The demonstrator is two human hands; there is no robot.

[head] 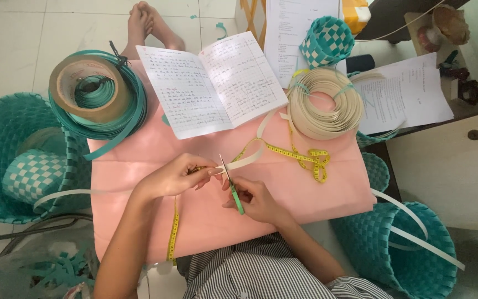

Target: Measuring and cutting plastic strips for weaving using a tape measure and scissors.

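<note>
On the pink table (333,188), my left hand (175,176) pinches a cream plastic strip (247,159) together with a yellow tape measure (294,155). My right hand (255,199) grips green-handled scissors (231,185), their blades upright against the strip just right of my left fingertips. The strip curves up toward a cream coil (326,102) at the table's far right. The tape measure bunches at the right and also hangs down over the near edge (172,235).
An open notebook (211,83) lies at the table's back. A teal strip coil with a brown tape roll (92,94) sits back left. Teal woven baskets stand on the left (12,149), lower right (410,249) and top (327,39). Papers (405,94) lie right.
</note>
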